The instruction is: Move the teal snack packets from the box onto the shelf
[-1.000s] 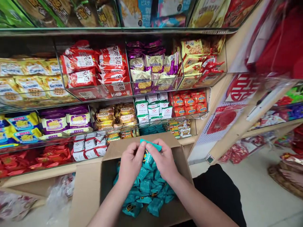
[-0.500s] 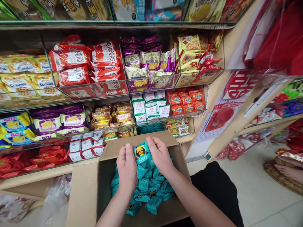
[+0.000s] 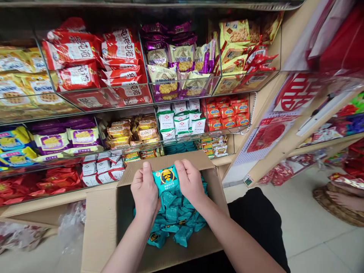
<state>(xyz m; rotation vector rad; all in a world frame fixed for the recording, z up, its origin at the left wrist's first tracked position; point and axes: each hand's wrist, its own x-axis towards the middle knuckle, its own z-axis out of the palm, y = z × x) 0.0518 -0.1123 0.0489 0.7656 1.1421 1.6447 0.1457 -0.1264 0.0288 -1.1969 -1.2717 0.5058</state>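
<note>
Between my two hands is a teal snack packet [image 3: 167, 179] with a yellow and black emblem, its printed face turned up toward me. My left hand [image 3: 145, 191] is closed on its left end, thumb on top. My right hand [image 3: 191, 181] pinches the right end. Below them an open cardboard box [image 3: 99, 223] holds many similar teal packets [image 3: 172, 213] in a loose heap. The held packet is above this heap, near the box's far side.
Shelves ahead have clear dividers and hold red packets [image 3: 75, 47], purple biscuit packets [image 3: 165, 79], white and green packets [image 3: 182, 123] and small red-orange packets [image 3: 227, 112]. Teal packets [image 3: 180, 148] lie in a lower bin behind the box. Plastic bags [image 3: 72, 223] sit at lower left.
The view has shifted, so the shelves sit higher in the picture. Both hands have drawn slightly apart, and more of the teal packet's face shows between them.
</note>
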